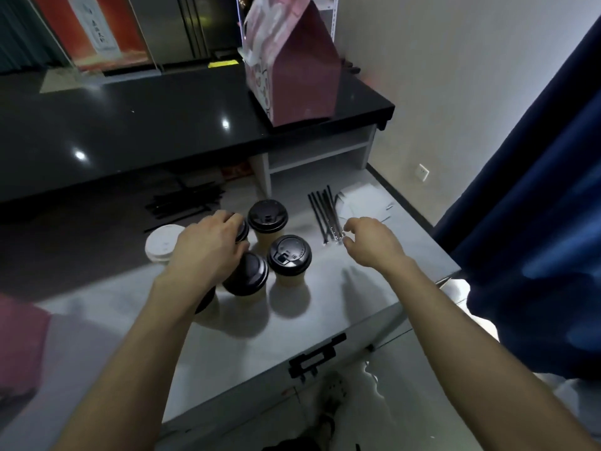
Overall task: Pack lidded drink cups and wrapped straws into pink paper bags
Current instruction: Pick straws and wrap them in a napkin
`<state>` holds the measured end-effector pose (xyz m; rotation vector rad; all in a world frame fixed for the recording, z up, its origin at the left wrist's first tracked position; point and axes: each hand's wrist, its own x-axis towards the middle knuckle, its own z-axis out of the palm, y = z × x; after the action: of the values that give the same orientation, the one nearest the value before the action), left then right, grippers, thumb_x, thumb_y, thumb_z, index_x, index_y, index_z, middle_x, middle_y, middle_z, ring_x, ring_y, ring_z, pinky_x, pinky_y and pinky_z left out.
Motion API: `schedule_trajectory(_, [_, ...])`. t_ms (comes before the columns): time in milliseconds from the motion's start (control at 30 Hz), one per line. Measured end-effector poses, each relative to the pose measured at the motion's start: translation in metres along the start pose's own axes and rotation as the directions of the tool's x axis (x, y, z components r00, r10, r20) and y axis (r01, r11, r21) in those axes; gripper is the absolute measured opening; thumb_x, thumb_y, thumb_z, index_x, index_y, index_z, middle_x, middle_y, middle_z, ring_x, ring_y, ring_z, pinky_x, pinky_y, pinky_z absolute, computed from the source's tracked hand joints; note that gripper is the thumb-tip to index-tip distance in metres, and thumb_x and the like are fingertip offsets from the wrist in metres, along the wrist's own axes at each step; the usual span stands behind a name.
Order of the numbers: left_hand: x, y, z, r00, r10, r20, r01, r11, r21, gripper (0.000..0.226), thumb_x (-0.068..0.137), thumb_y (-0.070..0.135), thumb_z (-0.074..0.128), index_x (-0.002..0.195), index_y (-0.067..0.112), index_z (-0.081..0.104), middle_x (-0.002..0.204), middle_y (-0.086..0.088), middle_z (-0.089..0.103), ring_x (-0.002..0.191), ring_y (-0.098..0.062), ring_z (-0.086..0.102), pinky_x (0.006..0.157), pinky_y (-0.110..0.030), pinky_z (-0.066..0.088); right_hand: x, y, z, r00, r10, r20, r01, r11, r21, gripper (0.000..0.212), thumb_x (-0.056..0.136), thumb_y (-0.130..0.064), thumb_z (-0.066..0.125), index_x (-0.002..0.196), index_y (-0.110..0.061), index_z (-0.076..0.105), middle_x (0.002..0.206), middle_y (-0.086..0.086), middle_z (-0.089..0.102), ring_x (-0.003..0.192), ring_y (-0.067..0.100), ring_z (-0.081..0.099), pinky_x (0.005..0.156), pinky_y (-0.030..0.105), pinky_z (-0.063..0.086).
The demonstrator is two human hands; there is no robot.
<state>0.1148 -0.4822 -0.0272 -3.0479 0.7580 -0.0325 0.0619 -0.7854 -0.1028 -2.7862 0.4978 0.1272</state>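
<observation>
Several tan cups with black lids stand clustered on the grey work surface (325,320). My left hand (208,249) curls over the lid of one cup (242,229) at the back of the cluster, mostly hiding it. Beside it stand a black-lidded cup (267,216), another (289,255) and a third (247,275). A white-lidded cup (162,244) sits to the left. My right hand (370,240) has its fingertips pinched at the near end of a row of wrapped black straws (325,216). A pink paper bag (292,70) stands on the black counter (130,125).
White napkins (361,203) lie right of the straws. More dark straws (185,203) sit in shadow under the counter. A pink shape (19,340) shows at the left edge. A blue curtain (536,206) hangs at the right. A black latch (317,356) sits on the front edge.
</observation>
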Motion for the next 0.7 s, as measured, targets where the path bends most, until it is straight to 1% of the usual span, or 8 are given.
schedule_trajectory(100, [0.037, 0.021, 0.013, 1.000, -0.014, -0.001, 0.014, 1.000, -0.011, 0.053, 0.106, 0.047, 0.060, 0.152, 0.022, 0.052, 0.146, -0.006, 0.059, 0.129, -0.033, 0.061, 0.095, -0.048, 0.056, 0.045, 0.016, 0.026, 0.996, 0.083, 0.020, -0.084, 0.994, 0.073, 0.021, 0.102, -0.026, 0.063, 0.115, -0.013, 0.074, 0.109, 0.010, 0.076, 0.099, 0.034, 0.070, 0.075, 0.034, 0.048])
schedule_trajectory(233, [0.080, 0.043, 0.029, 0.998, -0.056, 0.038, 0.057, 0.998, -0.032, 0.050, 0.105, 0.045, 0.061, 0.149, 0.021, 0.056, 0.143, -0.007, 0.061, 0.128, -0.035, 0.062, 0.097, -0.048, 0.055, 0.092, 0.030, 0.050, 0.988, 0.139, 0.073, -0.148, 0.980, 0.137, 0.026, 0.102, -0.034, 0.066, 0.108, -0.010, 0.070, 0.107, 0.013, 0.074, 0.101, 0.037, 0.070, 0.079, 0.036, 0.053])
schedule_trajectory(333, [0.103, 0.055, 0.035, 0.995, -0.081, 0.058, 0.083, 0.996, -0.024, 0.045, 0.105, 0.045, 0.061, 0.141, 0.018, 0.060, 0.138, -0.009, 0.063, 0.124, -0.036, 0.063, 0.095, -0.050, 0.056, 0.111, 0.035, 0.063, 0.985, 0.116, 0.130, -0.130, 0.986, 0.103, 0.025, 0.100, -0.031, 0.066, 0.110, -0.008, 0.068, 0.115, 0.017, 0.073, 0.109, 0.039, 0.069, 0.083, 0.038, 0.051])
schedule_trajectory(400, [0.115, 0.059, 0.038, 0.992, -0.104, 0.067, 0.105, 0.994, -0.018, 0.045, 0.104, 0.044, 0.060, 0.140, 0.018, 0.060, 0.138, -0.008, 0.063, 0.123, -0.036, 0.063, 0.095, -0.050, 0.056, 0.117, 0.038, 0.066, 0.983, 0.094, 0.160, -0.112, 0.988, 0.108, 0.022, 0.099, -0.027, 0.066, 0.107, -0.007, 0.068, 0.113, 0.018, 0.073, 0.109, 0.040, 0.070, 0.086, 0.039, 0.054])
schedule_trajectory(467, [0.125, 0.065, 0.042, 0.991, -0.113, 0.074, 0.114, 0.993, -0.014, 0.047, 0.104, 0.045, 0.060, 0.144, 0.020, 0.059, 0.140, -0.007, 0.063, 0.124, -0.035, 0.063, 0.095, -0.049, 0.056, 0.122, 0.045, 0.065, 0.980, 0.090, 0.179, -0.116, 0.983, 0.142, 0.016, 0.095, -0.024, 0.065, 0.094, -0.009, 0.068, 0.097, 0.014, 0.076, 0.098, 0.038, 0.072, 0.082, 0.037, 0.059])
schedule_trajectory(567, [0.138, 0.079, 0.048, 0.993, -0.105, 0.061, 0.107, 0.994, -0.033, 0.049, 0.104, 0.045, 0.062, 0.147, 0.021, 0.059, 0.140, -0.005, 0.065, 0.124, -0.032, 0.064, 0.094, -0.046, 0.056, 0.122, 0.060, 0.060, 0.980, 0.080, 0.180, -0.127, 0.956, 0.265, 0.011, 0.091, -0.028, 0.065, 0.084, -0.019, 0.067, 0.064, 0.000, 0.073, 0.076, 0.024, 0.072, 0.074, 0.037, 0.061])
schedule_trajectory(600, [0.143, 0.085, 0.051, 0.993, -0.104, 0.053, 0.107, 0.993, -0.059, 0.048, 0.104, 0.045, 0.063, 0.146, 0.021, 0.061, 0.139, -0.005, 0.066, 0.124, -0.031, 0.064, 0.093, -0.045, 0.055, 0.122, 0.064, 0.056, 0.983, 0.075, 0.169, -0.125, 0.945, 0.304, 0.009, 0.089, -0.028, 0.066, 0.083, -0.022, 0.067, 0.063, -0.003, 0.072, 0.074, 0.022, 0.071, 0.072, 0.035, 0.060])
schedule_trajectory(700, [0.155, 0.104, 0.060, 0.996, -0.087, 0.035, 0.090, 0.989, -0.121, 0.042, 0.103, 0.041, 0.066, 0.142, 0.025, 0.065, 0.133, -0.001, 0.069, 0.125, -0.028, 0.063, 0.096, -0.043, 0.051, 0.123, 0.076, 0.044, 0.993, 0.030, 0.114, -0.070, 0.930, 0.360, 0.004, 0.088, -0.026, 0.070, 0.085, -0.024, 0.071, 0.077, -0.006, 0.074, 0.081, 0.023, 0.070, 0.073, 0.035, 0.057])
